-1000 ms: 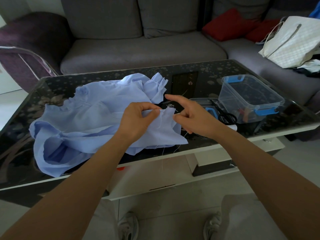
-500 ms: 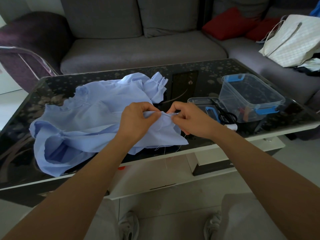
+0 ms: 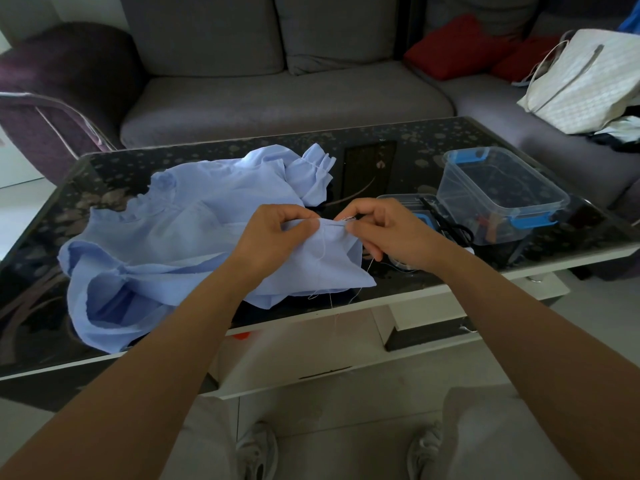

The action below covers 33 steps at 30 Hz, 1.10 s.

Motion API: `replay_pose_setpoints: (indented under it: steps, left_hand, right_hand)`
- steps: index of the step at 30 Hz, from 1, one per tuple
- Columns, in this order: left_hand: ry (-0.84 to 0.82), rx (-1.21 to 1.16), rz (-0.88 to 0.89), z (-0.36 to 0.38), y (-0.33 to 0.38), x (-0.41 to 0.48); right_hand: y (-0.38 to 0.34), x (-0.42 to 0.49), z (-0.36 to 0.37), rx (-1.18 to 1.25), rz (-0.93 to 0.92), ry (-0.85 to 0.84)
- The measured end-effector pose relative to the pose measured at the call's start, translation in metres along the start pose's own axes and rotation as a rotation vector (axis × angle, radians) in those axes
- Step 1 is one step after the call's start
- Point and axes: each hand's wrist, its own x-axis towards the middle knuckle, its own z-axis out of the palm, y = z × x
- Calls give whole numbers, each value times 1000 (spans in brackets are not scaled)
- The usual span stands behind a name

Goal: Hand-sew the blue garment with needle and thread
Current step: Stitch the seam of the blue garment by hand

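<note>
The left hand (image 3: 277, 233) pinches a fold of the blue garment (image 3: 194, 220), and the right hand (image 3: 391, 233) pinches what appears to be the needle (image 3: 334, 221) at that fold; the garment lies heaped on the glass table (image 3: 367, 168), this corner at its near edge. Judged risk: the loose thread (image 3: 322, 251) hanging past the rim may tangle on the pull. The clear box (image 3: 498, 195) stands near the right hand; room lies open toward the person.

- The blue garment (image 3: 194, 237) is thin, matt woven cloth.
- The surface (image 3: 381, 161) is glossy dark glass.
- The storage box (image 3: 498, 195) is clear, smooth plastic.
- The sofa (image 3: 277, 95) is matt grey fabric.
</note>
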Motion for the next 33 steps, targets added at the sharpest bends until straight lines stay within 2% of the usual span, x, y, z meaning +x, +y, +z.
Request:
replay_pose_setpoints:
  steps: [6, 16, 27, 33]
  left_hand:
    - [-71, -54, -53, -1, 0, -1]
    - [-153, -165, -40, -3, -1, -1]
    - [-154, -225, -53, 0, 1, 0]
    - [-120, -256, -95, 4, 2, 1]
  right_hand:
    - [4, 1, -1, 32, 0, -14]
    - [5, 0, 1, 164, -40, -68]
    - [-1, 0, 7, 228, 1, -57]
    - [-6, 1, 13, 312, 68, -142]
